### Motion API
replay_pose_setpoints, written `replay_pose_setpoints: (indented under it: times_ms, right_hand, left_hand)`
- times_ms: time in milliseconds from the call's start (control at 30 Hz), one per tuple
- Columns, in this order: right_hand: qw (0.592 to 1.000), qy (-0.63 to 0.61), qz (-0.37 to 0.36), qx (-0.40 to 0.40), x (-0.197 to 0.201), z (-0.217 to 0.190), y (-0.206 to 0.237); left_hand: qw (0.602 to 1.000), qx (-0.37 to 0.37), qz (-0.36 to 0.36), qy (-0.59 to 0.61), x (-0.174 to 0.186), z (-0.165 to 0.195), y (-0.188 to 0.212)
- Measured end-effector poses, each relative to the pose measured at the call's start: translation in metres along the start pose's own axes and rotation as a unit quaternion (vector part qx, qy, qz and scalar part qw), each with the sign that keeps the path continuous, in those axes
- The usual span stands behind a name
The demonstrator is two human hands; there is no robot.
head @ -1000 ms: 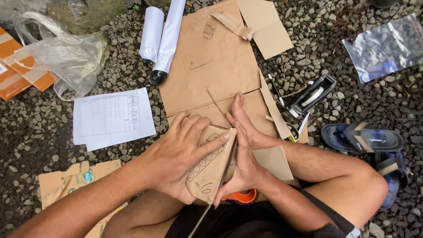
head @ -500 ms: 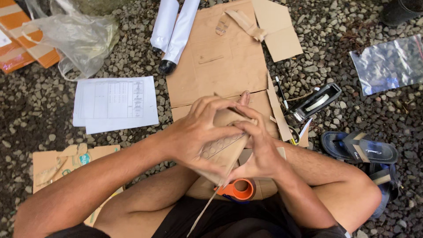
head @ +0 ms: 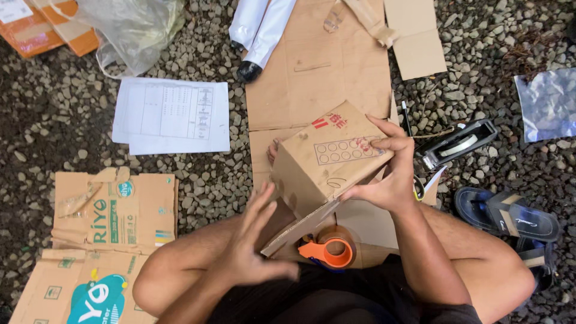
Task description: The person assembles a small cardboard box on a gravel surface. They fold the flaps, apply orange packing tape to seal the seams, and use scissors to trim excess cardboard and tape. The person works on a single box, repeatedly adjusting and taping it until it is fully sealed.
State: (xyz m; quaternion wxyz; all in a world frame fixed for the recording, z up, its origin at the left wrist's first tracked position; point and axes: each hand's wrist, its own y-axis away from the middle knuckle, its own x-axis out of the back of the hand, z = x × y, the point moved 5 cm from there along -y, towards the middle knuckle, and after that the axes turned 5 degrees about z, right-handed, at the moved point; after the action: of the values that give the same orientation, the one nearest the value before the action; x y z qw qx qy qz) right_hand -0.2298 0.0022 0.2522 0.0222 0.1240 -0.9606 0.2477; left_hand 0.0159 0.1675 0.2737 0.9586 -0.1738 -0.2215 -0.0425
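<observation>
A: We start at our right hand (head: pixel 390 180): its fingers wrap over the far edge of the brown corrugated cardboard box with red marks and a row of printed circles (head: pixel 327 159), thumb under the near side, so it grips the box firmly and tilted above our lap.

B: And our left hand (head: pixel 255 240)?

A: It hangs spread wide, fingers apart, holding nothing, just beside the box's lower corner and the loose flap that juts from it. We cannot tell whether a fingertip touches that flap.

B: What do we see right under the box?

A: An orange plastic tape dispenser with a brown tape roll (head: pixel 329 251), resting between our knees on a flat sheet of brown cardboard (head: pixel 324 66) that runs away from us over the grey gravel ground (head: pixel 198 174).

B: Farther out?

A: To the right, a black tape dispenser (head: pixel 459 144) and a dark strapped sandal (head: pixel 507 216). To the left, a white printed paper sheet (head: pixel 174 114), and nearer us flattened printed cartons (head: pixel 114 207). At the top, a white rolled sheet (head: pixel 261 30) and a clear plastic bag (head: pixel 135 27)
</observation>
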Motion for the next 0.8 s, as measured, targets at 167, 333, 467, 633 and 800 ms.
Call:
replay_pose_setpoints:
  times_ms: [167, 333, 467, 633, 800]
  right_hand:
    - [0.999, -0.032, 0.023, -0.027, -0.003, 0.012, -0.004]
    - [0.989, -0.074, 0.091, -0.092, 0.005, 0.047, 0.017]
    - [0.951, -0.198, 0.038, -0.235, 0.000, 0.123, 0.058]
    - [0.812, -0.437, -0.023, -0.386, 0.001, 0.188, 0.076]
    - [0.798, -0.334, 0.035, -0.501, -0.016, 0.156, 0.047]
  left_hand:
    - [0.973, 0.059, 0.220, -0.037, -0.016, -0.081, -0.022]
    - [0.962, 0.050, 0.201, 0.176, -0.068, -0.150, -0.048]
    - [0.928, 0.108, 0.204, 0.293, -0.082, -0.189, -0.043]
    - [0.934, 0.139, 0.198, 0.262, -0.079, -0.188, -0.067]
    - [0.944, 0.191, 0.230, 0.141, -0.064, -0.158, -0.087]
